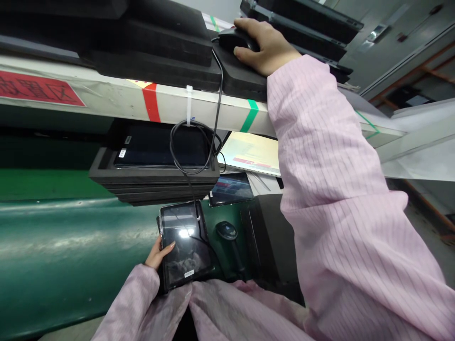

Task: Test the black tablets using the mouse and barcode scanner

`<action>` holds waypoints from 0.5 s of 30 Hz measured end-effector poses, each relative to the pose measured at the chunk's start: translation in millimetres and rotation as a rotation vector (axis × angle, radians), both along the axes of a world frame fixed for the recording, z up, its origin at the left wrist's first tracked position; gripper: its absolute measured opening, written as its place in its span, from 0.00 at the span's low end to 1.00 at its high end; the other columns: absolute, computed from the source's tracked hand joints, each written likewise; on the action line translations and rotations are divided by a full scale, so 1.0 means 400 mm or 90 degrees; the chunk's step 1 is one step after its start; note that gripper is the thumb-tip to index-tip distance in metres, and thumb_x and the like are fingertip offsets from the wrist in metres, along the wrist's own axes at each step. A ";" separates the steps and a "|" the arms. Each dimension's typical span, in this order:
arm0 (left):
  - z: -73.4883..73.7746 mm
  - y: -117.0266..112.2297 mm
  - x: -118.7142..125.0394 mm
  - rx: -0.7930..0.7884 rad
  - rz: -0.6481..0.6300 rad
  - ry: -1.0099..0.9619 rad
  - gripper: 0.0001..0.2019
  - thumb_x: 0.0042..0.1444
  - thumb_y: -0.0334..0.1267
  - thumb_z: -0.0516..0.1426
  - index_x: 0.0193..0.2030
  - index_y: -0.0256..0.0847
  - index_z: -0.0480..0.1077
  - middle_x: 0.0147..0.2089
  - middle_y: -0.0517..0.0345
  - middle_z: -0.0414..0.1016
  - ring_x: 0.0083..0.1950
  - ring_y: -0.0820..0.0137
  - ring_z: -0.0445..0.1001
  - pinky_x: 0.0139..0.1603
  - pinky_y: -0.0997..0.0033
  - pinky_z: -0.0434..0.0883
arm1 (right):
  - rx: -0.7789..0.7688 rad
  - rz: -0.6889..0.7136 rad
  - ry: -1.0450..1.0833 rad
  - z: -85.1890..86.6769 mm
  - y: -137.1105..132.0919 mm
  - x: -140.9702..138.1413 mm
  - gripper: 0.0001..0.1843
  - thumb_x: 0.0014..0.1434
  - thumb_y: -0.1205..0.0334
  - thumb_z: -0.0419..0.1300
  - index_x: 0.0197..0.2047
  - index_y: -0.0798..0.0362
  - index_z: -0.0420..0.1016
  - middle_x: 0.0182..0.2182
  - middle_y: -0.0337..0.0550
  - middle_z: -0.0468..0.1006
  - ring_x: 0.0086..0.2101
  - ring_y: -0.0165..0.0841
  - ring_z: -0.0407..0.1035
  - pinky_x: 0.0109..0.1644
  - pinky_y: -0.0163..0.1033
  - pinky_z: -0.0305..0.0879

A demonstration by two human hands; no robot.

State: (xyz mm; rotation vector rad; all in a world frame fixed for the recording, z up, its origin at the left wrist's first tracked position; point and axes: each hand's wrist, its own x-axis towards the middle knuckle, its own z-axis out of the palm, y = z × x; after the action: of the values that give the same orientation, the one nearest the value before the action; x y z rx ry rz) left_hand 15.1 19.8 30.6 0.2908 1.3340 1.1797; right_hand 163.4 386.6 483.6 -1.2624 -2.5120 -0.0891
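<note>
My left hand (pixel 159 255) grips the left edge of a dark tablet (pixel 183 246), thumb over its glossy screen. The tablet lies face up close to my body, a small white label near its lower edge; a dark edge shows under its left side. On the upper shelf my right hand (pixel 268 45) is closed round a black computer mouse (pixel 236 40), which rests on a black foam block (pixel 241 76). A black cable (pixel 220 90) runs down from beside the mouse and hangs in a loop at the shelf edge. A barcode scanner (pixel 227 231) lies right of the tablet.
Black foam trays (pixel 156 182) are stacked under the shelf, with another tablet (pixel 159 147) in the top one. Beside them lies a further tablet (pixel 231 189). The shelf edge (pixel 117 97) crosses above the green table (pixel 71 265). Dark panels (pixel 305 23) stand at upper right.
</note>
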 end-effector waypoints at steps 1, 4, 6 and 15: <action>0.000 0.000 -0.001 -0.002 -0.002 -0.006 0.36 0.32 0.48 0.69 0.50 0.41 0.67 0.41 0.53 0.77 0.41 0.63 0.76 0.42 0.66 0.71 | -0.003 -0.003 -0.009 0.002 -0.002 -0.002 0.33 0.60 0.62 0.57 0.67 0.48 0.54 0.61 0.43 0.59 0.62 0.29 0.53 0.70 0.36 0.44; 0.001 0.001 -0.002 0.003 -0.003 -0.025 0.36 0.33 0.47 0.70 0.51 0.40 0.66 0.41 0.54 0.77 0.40 0.64 0.76 0.42 0.67 0.71 | -0.006 -0.023 -0.034 0.008 -0.007 -0.006 0.32 0.60 0.60 0.57 0.67 0.46 0.54 0.61 0.43 0.59 0.62 0.31 0.54 0.69 0.40 0.47; 0.001 0.001 -0.003 0.007 -0.001 -0.030 0.35 0.33 0.46 0.70 0.50 0.40 0.66 0.42 0.53 0.77 0.41 0.64 0.75 0.43 0.67 0.71 | -0.001 -0.030 -0.039 0.008 -0.006 -0.006 0.32 0.60 0.60 0.57 0.66 0.45 0.54 0.60 0.43 0.60 0.61 0.32 0.55 0.68 0.41 0.48; -0.007 -0.001 -0.005 0.011 -0.016 -0.024 0.33 0.35 0.47 0.69 0.49 0.40 0.66 0.40 0.54 0.77 0.39 0.65 0.75 0.39 0.69 0.71 | 0.006 0.015 -0.036 0.007 -0.013 -0.019 0.31 0.61 0.62 0.56 0.66 0.49 0.55 0.61 0.40 0.60 0.62 0.30 0.54 0.69 0.37 0.46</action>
State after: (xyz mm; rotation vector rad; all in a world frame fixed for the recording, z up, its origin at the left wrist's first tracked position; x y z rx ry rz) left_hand 13.1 19.5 27.8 0.2956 1.2838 1.1714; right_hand 155.9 381.6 486.6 -1.2424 -2.5711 -0.1321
